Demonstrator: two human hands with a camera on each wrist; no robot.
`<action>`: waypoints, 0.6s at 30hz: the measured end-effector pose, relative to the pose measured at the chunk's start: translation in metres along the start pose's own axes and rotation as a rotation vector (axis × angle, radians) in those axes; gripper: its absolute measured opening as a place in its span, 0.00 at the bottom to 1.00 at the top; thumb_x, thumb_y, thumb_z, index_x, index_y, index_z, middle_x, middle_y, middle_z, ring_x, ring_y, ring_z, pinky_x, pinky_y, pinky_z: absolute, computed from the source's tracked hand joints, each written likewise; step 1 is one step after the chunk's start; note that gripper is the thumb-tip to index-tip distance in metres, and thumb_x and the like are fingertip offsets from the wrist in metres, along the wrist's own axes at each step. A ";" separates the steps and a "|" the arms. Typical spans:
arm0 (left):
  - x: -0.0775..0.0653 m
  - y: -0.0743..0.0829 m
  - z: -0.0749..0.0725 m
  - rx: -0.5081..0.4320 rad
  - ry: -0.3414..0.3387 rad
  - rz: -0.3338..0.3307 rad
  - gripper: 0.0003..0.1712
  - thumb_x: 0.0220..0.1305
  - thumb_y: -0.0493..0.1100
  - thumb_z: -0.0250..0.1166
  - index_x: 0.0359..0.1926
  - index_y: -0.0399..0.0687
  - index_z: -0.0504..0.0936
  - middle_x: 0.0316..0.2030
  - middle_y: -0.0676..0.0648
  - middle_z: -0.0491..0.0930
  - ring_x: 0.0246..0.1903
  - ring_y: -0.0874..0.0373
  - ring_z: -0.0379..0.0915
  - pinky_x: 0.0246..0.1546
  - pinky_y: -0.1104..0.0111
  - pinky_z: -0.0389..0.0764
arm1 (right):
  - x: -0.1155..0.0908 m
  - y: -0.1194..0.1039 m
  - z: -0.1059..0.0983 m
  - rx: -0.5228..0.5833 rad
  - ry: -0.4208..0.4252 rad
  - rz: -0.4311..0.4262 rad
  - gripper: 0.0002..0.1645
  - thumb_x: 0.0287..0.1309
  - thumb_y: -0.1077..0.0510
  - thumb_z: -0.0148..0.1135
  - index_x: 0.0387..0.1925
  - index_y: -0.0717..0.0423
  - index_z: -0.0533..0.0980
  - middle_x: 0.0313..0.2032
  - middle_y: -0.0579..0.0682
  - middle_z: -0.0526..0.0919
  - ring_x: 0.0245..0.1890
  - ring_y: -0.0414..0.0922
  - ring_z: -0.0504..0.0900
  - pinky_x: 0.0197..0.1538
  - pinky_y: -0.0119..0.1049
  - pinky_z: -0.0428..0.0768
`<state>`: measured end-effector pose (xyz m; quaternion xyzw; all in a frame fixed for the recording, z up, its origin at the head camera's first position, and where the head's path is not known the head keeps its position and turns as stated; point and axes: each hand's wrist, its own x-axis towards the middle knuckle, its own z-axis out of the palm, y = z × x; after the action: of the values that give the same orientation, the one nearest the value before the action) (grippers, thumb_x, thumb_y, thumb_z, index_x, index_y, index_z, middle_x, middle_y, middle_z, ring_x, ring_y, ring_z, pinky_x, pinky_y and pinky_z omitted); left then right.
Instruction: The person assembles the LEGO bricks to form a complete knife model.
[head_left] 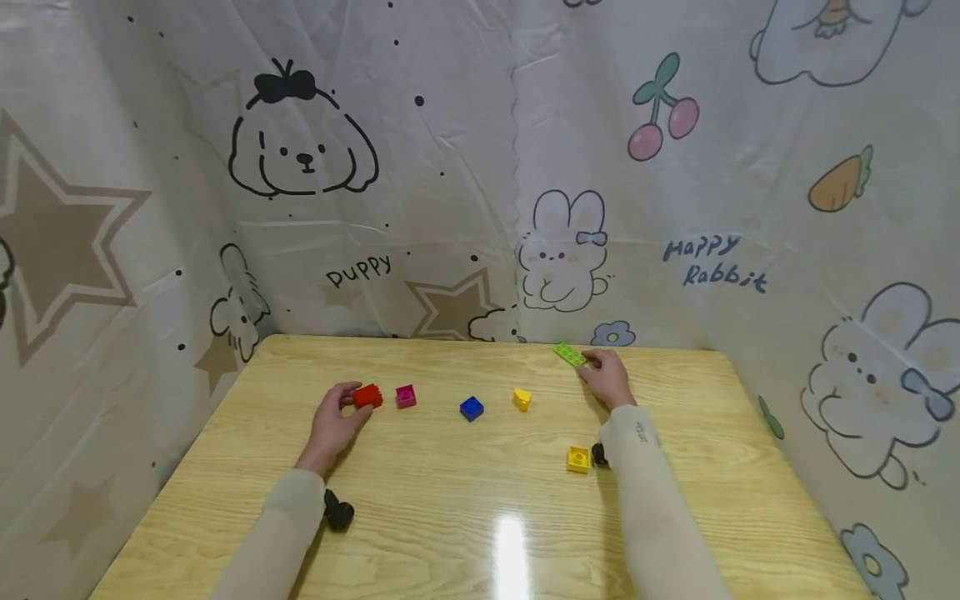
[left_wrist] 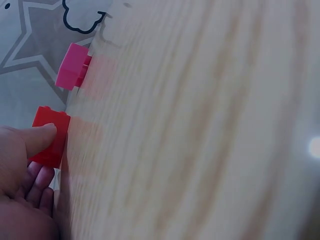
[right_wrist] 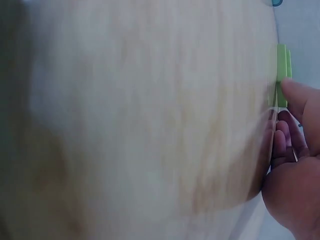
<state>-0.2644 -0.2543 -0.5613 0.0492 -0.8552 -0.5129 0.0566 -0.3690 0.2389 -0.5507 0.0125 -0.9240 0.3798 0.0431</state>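
At the left of the table, my left hand point(head_left: 335, 425) holds a red toy brick point(head_left: 368, 396) between thumb and fingers. In the left wrist view the thumb lies across the red brick point(left_wrist: 50, 142). Just to its right sits a pink brick point(head_left: 406, 396), apart from the hand. Near the back edge, my right hand point(head_left: 608, 379) pinches one end of a flat lime-green building plate point(head_left: 570, 354). The right wrist view shows the thumb against the green plate point(right_wrist: 283, 75), with the other fingers curled below.
A blue brick point(head_left: 472, 408) and a small yellow piece point(head_left: 522, 399) lie mid-table. Closer to me, a yellow square brick point(head_left: 578, 459) sits beside my right forearm. A black wrist device point(head_left: 339, 511) shows at the left sleeve. Printed cloth point(head_left: 450, 167) hangs behind the wooden table point(head_left: 420, 500).
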 end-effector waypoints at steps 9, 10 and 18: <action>-0.001 0.002 0.001 0.023 0.002 -0.012 0.29 0.74 0.39 0.64 0.71 0.38 0.67 0.64 0.33 0.71 0.64 0.39 0.67 0.71 0.45 0.64 | 0.002 0.002 0.002 -0.007 0.016 0.003 0.23 0.72 0.61 0.62 0.63 0.69 0.75 0.57 0.68 0.74 0.57 0.61 0.74 0.64 0.57 0.73; -0.002 0.002 0.000 0.024 0.001 -0.014 0.29 0.74 0.39 0.64 0.71 0.38 0.67 0.64 0.33 0.71 0.64 0.39 0.67 0.71 0.45 0.64 | 0.002 0.002 0.002 -0.007 0.017 0.001 0.23 0.72 0.62 0.62 0.63 0.69 0.75 0.57 0.68 0.74 0.56 0.61 0.74 0.64 0.57 0.73; -0.003 0.005 0.001 0.018 0.003 -0.025 0.29 0.74 0.39 0.64 0.71 0.38 0.68 0.64 0.33 0.71 0.64 0.39 0.67 0.72 0.45 0.64 | 0.002 0.006 0.002 -0.004 0.019 -0.012 0.24 0.72 0.61 0.61 0.64 0.69 0.74 0.57 0.68 0.75 0.56 0.61 0.74 0.64 0.57 0.73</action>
<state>-0.2619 -0.2509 -0.5573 0.0608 -0.8591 -0.5056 0.0510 -0.3713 0.2416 -0.5565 0.0143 -0.9242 0.3777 0.0543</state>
